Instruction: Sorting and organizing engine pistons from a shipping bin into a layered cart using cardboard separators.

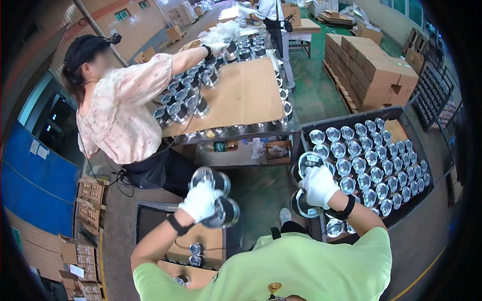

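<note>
My left hand [201, 201], in a white glove, is closed around a cluster of metal pistons [227, 213] with silver ends and dark sides. It hangs above a low dark bin [145, 204] holding cardboard sheets and a few pistons [196, 248]. Also gloved, my right hand [320, 185] grips more pistons [304, 204], one on its far side and one on its near side. That hand is over the left edge of a large dark bin [351, 116], where rows of pistons [359, 164] stand upright. My palms and fingertips are partly hidden.
A co-worker [120, 108] at the left reaches over a table with a cardboard sheet [246, 95] and many pistons [186, 93]. Stacked cartons [371, 65] stand on a pallet at the far right. Another person [273, 30] is at the back. Wooden pallets [91, 204] lie left.
</note>
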Demonstrator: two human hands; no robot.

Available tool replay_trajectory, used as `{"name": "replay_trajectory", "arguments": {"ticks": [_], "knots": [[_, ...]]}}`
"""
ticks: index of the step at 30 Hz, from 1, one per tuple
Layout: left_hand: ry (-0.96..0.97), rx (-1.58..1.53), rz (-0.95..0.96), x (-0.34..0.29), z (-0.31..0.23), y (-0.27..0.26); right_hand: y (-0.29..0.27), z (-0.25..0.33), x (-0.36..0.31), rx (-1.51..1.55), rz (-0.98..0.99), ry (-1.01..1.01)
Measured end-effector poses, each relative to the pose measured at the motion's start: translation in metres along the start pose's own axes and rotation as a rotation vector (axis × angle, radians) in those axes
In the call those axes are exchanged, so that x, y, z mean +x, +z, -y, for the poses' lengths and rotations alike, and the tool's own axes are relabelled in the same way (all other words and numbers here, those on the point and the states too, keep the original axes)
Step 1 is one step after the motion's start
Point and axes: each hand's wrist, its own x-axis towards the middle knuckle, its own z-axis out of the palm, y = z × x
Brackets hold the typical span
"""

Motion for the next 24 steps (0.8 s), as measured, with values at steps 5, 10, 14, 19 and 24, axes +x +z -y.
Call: {"name": "replay_trajectory", "arguments": {"ticks": [5, 10, 14, 19, 24], "knots": [[0.152, 0.064, -0.128, 0.14, 0.017, -0.043, -0.022, -0.065, 0.07, -0.007, -0.045, -0.034], [0.215, 0.0, -0.063, 0.26, 0.039, -0.056, -0.029, -0.115, 0.14, -0.01, 0.018, 0.012], [0.291, -0.057, -0.026, 0.329, 0.068, -0.053, -0.042, -0.145, 0.208, -0.061, 0.061, 0.062], [0.269, 0.043, 0.086, 0.391, 0.1, -0.057, -0.023, -0.182, 0.293, -0.144, 0.041, 0.024], [0.113, 0.053, 0.06, 0.428, 0.119, -0.049, 0.017, -0.19, 0.373, -0.177, 0.19, -0.062]]}}
